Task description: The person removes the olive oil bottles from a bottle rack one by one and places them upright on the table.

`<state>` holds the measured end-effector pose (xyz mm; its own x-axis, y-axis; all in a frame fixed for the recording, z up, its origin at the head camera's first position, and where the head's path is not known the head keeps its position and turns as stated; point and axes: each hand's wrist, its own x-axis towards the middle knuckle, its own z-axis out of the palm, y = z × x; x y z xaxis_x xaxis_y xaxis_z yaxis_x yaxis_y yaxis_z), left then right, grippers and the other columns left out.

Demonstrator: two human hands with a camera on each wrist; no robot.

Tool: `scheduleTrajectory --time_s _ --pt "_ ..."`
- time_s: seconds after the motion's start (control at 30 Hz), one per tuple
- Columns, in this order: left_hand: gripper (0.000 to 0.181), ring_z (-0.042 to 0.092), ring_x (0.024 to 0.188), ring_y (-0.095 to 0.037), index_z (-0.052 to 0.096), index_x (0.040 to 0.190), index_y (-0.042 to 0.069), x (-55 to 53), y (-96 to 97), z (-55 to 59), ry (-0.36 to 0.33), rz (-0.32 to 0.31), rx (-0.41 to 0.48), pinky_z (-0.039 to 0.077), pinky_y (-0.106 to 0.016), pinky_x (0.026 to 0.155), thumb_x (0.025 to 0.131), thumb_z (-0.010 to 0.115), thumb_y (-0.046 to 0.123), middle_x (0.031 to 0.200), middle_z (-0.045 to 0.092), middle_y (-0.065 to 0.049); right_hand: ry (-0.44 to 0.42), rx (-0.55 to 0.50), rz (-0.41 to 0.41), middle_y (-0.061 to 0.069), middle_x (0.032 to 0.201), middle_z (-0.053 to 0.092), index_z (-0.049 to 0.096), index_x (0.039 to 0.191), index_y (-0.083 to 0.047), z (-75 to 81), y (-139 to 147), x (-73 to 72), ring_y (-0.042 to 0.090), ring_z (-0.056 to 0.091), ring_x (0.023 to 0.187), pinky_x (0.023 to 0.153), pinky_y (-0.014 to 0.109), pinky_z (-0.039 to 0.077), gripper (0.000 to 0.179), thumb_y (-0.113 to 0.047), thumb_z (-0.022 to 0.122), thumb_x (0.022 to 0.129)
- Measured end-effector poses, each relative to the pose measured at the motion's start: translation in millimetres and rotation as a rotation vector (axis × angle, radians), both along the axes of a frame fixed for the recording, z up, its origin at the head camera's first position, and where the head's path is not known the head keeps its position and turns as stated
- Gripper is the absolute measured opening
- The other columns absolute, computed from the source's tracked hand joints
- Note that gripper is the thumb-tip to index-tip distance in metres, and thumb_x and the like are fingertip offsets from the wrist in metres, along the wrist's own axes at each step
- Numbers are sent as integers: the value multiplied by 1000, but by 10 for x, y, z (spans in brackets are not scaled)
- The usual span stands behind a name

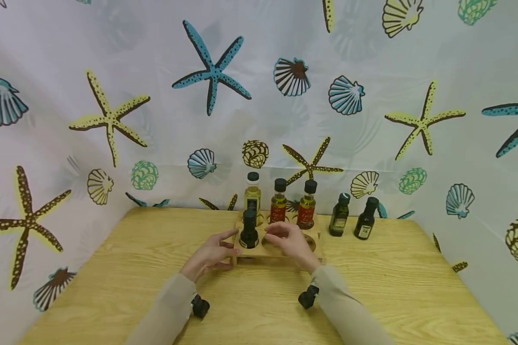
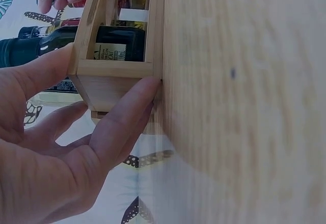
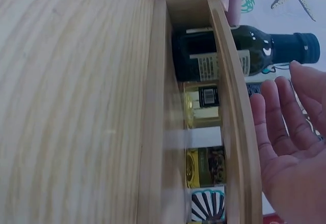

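Observation:
A two-tier wooden bottle rack [image 1: 259,250] stands on the table. My left hand [image 1: 211,251] grips its left end, thumb at the top front edge and fingers along the end panel, one low near the tabletop. In the front tier's left hole sits a dark bottle [image 1: 249,232] with a black cap, upright; its labelled base shows through the rack's open front in the right wrist view. Loosely bent and holding nothing, my right hand [image 1: 290,242] hovers over the front tier's other holes, just right of that bottle. Its fingers [image 3: 285,117] show apart from the bottle's neck.
The back tier carries a pale oil bottle [image 1: 253,196] and two red-labelled bottles, one [image 1: 278,203] in the middle and one [image 1: 306,206] at right. Right of the rack, a green bottle [image 1: 339,218] and a darker bottle [image 1: 365,220] stand on the table [image 1: 393,278]. A patterned curtain [image 1: 259,124] hangs behind.

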<state>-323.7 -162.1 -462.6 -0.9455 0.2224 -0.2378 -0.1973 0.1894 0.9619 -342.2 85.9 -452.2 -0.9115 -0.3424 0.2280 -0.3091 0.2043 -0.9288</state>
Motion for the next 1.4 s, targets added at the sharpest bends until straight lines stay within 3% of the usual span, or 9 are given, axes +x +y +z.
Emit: scheduleTrajectory --time_s 0.2,0.47,0.7,0.93,1.4 --pt "73 54 123 -36 34 155 24 5 13 -11 -12 3 2 57 -51 85 92 69 9 145 37 -28 33 -10 -37 14 108 71 69 113 2 4 -137 17 31 68 96 77 37 59 27 -15 70 92" --pt "72 54 123 -38 33 155 23 -18 21 -3 -1 1 2 56 -52 86 93 67 7 145 36 -28 100 -10 -128 9 109 71 71 108 -11 25 -337 42 23 67 103 86 38 57 23 -23 75 88" --pt "73 56 120 -36 33 155 23 -22 29 -10 -6 14 -11 57 -52 85 93 66 6 144 38 -28 77 -26 -200 6 108 69 65 108 -13 14 -489 29 23 64 104 83 34 57 30 -27 79 85" --pt "73 55 122 -38 32 155 23 -27 29 -8 -10 12 -20 57 -52 85 93 67 7 145 37 -29 43 0 -257 3 106 67 60 107 -14 33 -596 31 21 64 102 84 38 56 35 -28 81 82" --pt "73 58 120 -35 31 156 22 -33 28 -3 -6 5 -27 57 -51 84 93 66 8 145 38 -29 65 -4 -320 6 107 69 62 110 -13 -57 -682 -3 23 64 102 89 44 53 38 -25 83 81"
